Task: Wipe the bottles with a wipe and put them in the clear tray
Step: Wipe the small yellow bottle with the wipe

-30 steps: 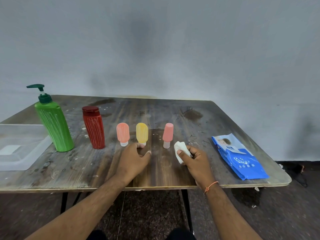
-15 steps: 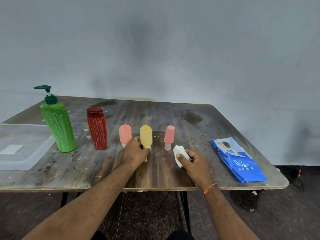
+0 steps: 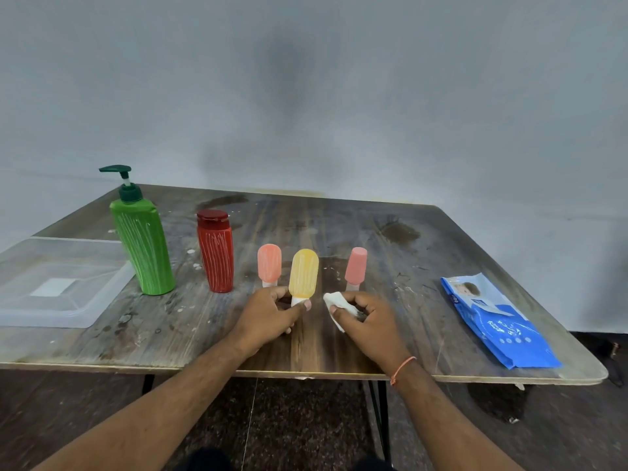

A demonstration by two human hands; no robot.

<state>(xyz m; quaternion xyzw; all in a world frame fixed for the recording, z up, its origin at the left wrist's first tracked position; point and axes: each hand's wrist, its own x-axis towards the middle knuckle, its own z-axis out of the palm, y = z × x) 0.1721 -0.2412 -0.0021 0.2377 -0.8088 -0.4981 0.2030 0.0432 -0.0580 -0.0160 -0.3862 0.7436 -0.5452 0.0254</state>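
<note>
We stand at a worn table against a plain wall.
Our wooden table [image 3: 390, 239] is stained and paint-flecked, on dark metal legs [image 3: 380, 423]; behind it the grey-blue wall [image 3: 339, 96] is smudged, and below lies a dark speckled floor [image 3: 299, 419].

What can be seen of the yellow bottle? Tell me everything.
The yellow bottle is a small, rounded, translucent-looking soft tube with faint white streaks down its body. It stands inverted, domed end up, on a white cap that is mostly hidden. The left hand pinches it at the cap end, thumb in front. It sits near the table's front middle, between the two pink bottles, slightly nearer the camera. Whether it is lifted cannot be told.
</note>
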